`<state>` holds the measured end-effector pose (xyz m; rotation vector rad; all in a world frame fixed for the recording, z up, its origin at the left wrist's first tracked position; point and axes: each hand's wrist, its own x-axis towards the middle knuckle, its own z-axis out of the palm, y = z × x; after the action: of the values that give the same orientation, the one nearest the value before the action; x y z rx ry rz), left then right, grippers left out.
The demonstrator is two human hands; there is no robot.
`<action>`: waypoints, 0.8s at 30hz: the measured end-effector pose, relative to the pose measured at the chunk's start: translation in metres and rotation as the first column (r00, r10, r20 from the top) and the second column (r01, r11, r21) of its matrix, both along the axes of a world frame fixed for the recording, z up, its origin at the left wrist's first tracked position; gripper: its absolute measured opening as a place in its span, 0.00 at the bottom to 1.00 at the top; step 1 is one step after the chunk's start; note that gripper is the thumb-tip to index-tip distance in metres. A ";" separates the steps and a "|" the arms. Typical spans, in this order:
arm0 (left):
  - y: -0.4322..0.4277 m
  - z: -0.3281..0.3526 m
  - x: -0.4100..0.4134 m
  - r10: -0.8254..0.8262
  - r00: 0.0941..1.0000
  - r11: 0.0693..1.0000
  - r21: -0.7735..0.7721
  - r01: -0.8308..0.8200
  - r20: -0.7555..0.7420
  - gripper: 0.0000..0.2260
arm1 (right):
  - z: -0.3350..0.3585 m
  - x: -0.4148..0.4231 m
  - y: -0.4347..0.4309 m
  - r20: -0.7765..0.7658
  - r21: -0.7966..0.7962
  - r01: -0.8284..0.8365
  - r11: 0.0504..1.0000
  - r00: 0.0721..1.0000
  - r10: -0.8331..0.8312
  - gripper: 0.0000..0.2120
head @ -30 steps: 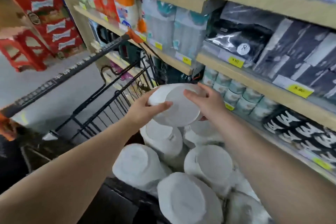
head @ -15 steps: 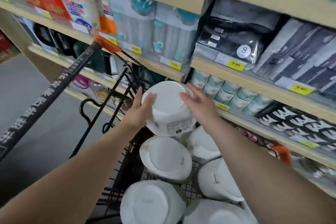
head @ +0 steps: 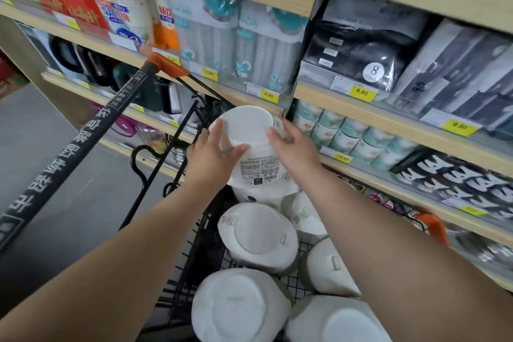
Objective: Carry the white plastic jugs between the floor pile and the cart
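Left hand (head: pixel 212 157) fingers curl round the left side of a white tub (head: pixel 254 147), thumb across its front near the printed label; right hand (head: pixel 295 147) fingers wrap the right side and rim. Both hold it firmly, nothing else in hand. Tub sits between the two palms, tilted, flat base toward the camera, raised above the other white tubs (head: pixel 256 236) lying in the black wire cart (head: pixel 177 283), and just in front of the wooden shelf (head: pixel 388 116). Best handled by keeping even squeeze on both sides, thumbs off the label, tub level, clear of the cart's bar (head: pixel 83 153).
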<state>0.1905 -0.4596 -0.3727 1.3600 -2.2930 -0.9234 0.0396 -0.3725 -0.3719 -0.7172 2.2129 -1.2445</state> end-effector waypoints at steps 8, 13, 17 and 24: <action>0.082 0.052 -0.008 -0.211 0.975 0.972 -0.119 0.202 -0.068 0.22 | 0.045 0.001 0.123 -0.095 -0.054 -0.047 0.997 0.995 0.042 0.18; 0.191 0.076 -0.055 -0.421 0.885 0.906 -0.131 0.402 -0.198 0.19 | 0.080 -0.022 0.258 -0.238 -0.109 0.036 0.993 0.969 -0.061 0.16; 0.290 0.079 -0.103 -0.601 0.762 0.797 -0.109 0.594 -0.239 0.17 | 0.093 -0.045 0.387 -0.316 -0.049 0.144 0.988 0.936 -0.152 0.19; 0.469 0.077 -0.197 -0.813 0.521 0.552 -0.061 0.831 -0.261 0.16 | 0.091 -0.078 0.598 -0.225 -0.090 0.453 0.887 0.858 -0.462 0.20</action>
<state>-0.0062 0.0091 -0.2960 -0.0006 -2.6753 -1.3428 -0.0380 0.2252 -0.2813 -0.3712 2.6766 -1.4852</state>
